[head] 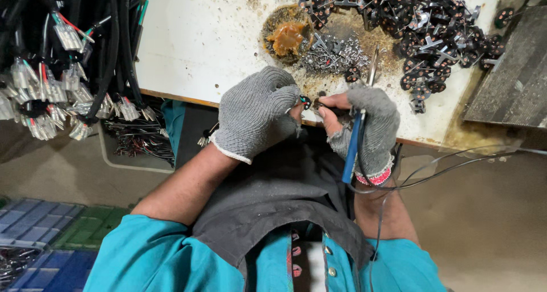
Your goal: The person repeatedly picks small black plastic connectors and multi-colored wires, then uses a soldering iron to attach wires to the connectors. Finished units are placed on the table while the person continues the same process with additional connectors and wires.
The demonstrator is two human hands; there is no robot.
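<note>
Soldering iron [354, 141] with a blue handle sits in the right hand [367, 127], fingers wrapped tight around it, its metal tip [373, 67] poking up past the knuckles toward the far side, its dark cord [450, 166] trailing off to the right. Left hand [256, 112], in a grey knit glove, is curled shut, pinching a small dark round connector piece [306, 102] at the near edge of the white workbench [199, 35]. Both hands meet just above the lap. Farther back lies a pile of dark round connector parts [427, 24], a heap of small metal pins [336, 55] and a brown blob of flux [288, 37]. The piece itself is mostly hidden by fingertips; its detail is hard to make out. Wire harnesses [62, 70] hang at far left, cut off by the frame.
</note>
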